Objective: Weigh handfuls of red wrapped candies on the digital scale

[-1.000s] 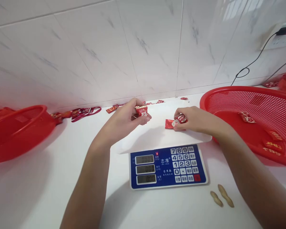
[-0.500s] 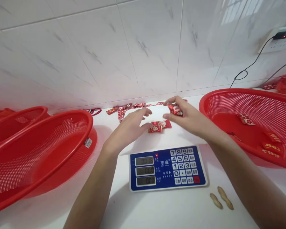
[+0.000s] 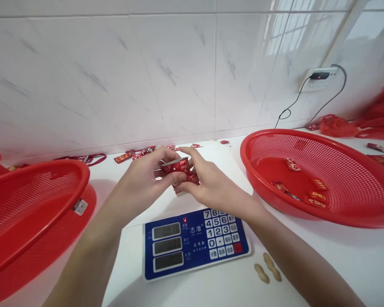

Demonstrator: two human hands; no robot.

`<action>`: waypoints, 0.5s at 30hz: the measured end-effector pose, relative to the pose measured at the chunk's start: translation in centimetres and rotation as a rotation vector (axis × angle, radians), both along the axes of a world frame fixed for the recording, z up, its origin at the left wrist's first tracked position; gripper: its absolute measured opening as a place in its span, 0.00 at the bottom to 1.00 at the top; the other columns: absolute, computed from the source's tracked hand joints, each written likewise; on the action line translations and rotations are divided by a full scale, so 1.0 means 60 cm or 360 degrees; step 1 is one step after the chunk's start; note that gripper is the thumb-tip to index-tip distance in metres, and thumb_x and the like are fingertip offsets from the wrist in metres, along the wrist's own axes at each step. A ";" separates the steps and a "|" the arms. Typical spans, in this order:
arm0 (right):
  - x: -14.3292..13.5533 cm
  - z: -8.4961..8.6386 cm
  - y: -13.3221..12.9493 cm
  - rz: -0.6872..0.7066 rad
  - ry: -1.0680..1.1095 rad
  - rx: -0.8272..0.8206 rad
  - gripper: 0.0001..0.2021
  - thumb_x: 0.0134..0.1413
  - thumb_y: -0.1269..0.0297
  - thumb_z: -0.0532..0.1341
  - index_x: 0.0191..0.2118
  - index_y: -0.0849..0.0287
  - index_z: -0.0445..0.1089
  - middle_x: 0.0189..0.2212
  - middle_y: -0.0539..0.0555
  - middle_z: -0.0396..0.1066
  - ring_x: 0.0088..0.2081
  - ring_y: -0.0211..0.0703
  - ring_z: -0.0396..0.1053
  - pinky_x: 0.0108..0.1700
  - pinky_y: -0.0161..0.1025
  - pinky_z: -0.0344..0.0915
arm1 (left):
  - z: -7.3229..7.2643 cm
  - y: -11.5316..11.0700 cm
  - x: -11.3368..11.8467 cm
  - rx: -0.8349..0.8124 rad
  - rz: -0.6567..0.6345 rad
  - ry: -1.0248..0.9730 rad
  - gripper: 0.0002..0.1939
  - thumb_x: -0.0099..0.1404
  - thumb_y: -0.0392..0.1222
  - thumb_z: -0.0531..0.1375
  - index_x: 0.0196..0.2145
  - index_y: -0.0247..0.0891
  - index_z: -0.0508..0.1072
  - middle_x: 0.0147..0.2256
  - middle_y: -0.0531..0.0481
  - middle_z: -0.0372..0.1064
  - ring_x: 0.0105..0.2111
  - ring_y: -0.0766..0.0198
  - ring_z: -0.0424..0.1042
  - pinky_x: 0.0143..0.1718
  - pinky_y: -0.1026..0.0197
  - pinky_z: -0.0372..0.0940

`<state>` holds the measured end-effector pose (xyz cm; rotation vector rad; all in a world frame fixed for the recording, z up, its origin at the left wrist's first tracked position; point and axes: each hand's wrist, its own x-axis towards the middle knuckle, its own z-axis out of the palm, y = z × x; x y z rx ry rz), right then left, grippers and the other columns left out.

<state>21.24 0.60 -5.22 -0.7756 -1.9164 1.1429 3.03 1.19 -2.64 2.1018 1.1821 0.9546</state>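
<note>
Both my hands meet above the white pan [image 3: 211, 166] of a digital scale [image 3: 196, 243]. Between thumb and fingers, my left hand [image 3: 150, 177] pinches a red wrapped candy [image 3: 176, 165]. My right hand [image 3: 205, 177] closes from the other side around more red wrapped candy [image 3: 190, 179], which touches the left hand's. The fingers partly cover these pieces, so their exact number is hidden. The scale's small displays are lit too faintly to read surely.
Red perforated baskets flank the scale: one at left [image 3: 80, 175], another at right [image 3: 252, 170] with several packets inside. Two peanuts [image 3: 267, 267] lie in front. Red wrapped pieces [image 3: 123, 157] line the wall. A charger [image 3: 320, 76] with a cable is plugged into the wall socket.
My hands have come together, and the red candies from the pan are now lifted between them. The view has swung to the right, showing more of the right basket.
</note>
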 end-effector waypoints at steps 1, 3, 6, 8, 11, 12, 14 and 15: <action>-0.001 0.002 -0.001 -0.0024 0.0013 -0.0023 0.31 0.60 0.73 0.56 0.68 0.59 0.51 0.43 0.57 0.76 0.44 0.47 0.75 0.51 0.50 0.72 | 0.001 -0.001 0.000 0.0041 0.0028 0.0009 0.04 0.65 0.44 0.64 0.37 0.45 0.74 0.35 0.55 0.75 0.33 0.63 0.75 0.37 0.59 0.73; -0.002 0.005 -0.004 -0.0083 -0.0007 0.0011 0.32 0.60 0.75 0.55 0.69 0.60 0.51 0.44 0.58 0.76 0.45 0.47 0.75 0.52 0.49 0.72 | 0.002 -0.003 0.000 0.0076 0.0091 -0.0036 0.04 0.64 0.44 0.66 0.37 0.46 0.75 0.35 0.55 0.76 0.34 0.62 0.76 0.36 0.59 0.73; 0.003 0.013 -0.007 -0.0066 -0.0119 0.0111 0.31 0.62 0.73 0.55 0.69 0.62 0.51 0.45 0.60 0.76 0.47 0.48 0.74 0.51 0.49 0.71 | 0.006 -0.005 0.000 -0.0030 0.0132 -0.0171 0.09 0.61 0.47 0.68 0.38 0.47 0.75 0.35 0.55 0.77 0.34 0.59 0.78 0.35 0.58 0.75; 0.010 0.020 -0.010 -0.0007 -0.0194 0.0137 0.30 0.63 0.72 0.55 0.69 0.61 0.52 0.46 0.60 0.76 0.46 0.48 0.74 0.49 0.49 0.71 | 0.010 -0.007 -0.001 -0.0148 0.0076 -0.0196 0.09 0.62 0.49 0.68 0.38 0.46 0.76 0.37 0.53 0.78 0.35 0.58 0.79 0.38 0.56 0.76; 0.031 0.038 -0.014 -0.0125 -0.0218 0.0196 0.24 0.65 0.69 0.55 0.65 0.57 0.59 0.44 0.56 0.76 0.44 0.45 0.75 0.48 0.45 0.71 | 0.019 -0.012 -0.009 -0.0190 0.0042 -0.0179 0.11 0.61 0.50 0.67 0.38 0.44 0.75 0.37 0.51 0.79 0.35 0.56 0.80 0.39 0.55 0.76; 0.043 0.046 -0.014 -0.0293 -0.0228 0.0255 0.22 0.65 0.68 0.55 0.63 0.57 0.63 0.42 0.55 0.76 0.43 0.45 0.74 0.47 0.44 0.70 | 0.022 -0.014 -0.013 -0.0155 0.0089 -0.0171 0.11 0.61 0.49 0.68 0.38 0.43 0.75 0.36 0.51 0.79 0.35 0.56 0.80 0.39 0.55 0.76; 0.077 0.061 -0.010 -0.0760 -0.0354 0.0372 0.19 0.65 0.67 0.56 0.59 0.57 0.68 0.39 0.55 0.76 0.42 0.46 0.73 0.45 0.44 0.68 | 0.029 -0.016 -0.026 -0.0062 0.0237 -0.0141 0.12 0.60 0.50 0.68 0.37 0.43 0.74 0.36 0.51 0.79 0.35 0.56 0.80 0.39 0.56 0.75; 0.099 0.067 -0.005 -0.0974 -0.0475 0.0390 0.19 0.64 0.68 0.57 0.58 0.57 0.70 0.38 0.56 0.76 0.40 0.47 0.73 0.44 0.44 0.66 | 0.032 -0.016 -0.033 -0.0022 0.0318 -0.0115 0.12 0.60 0.50 0.68 0.37 0.44 0.74 0.35 0.51 0.79 0.35 0.56 0.79 0.38 0.56 0.75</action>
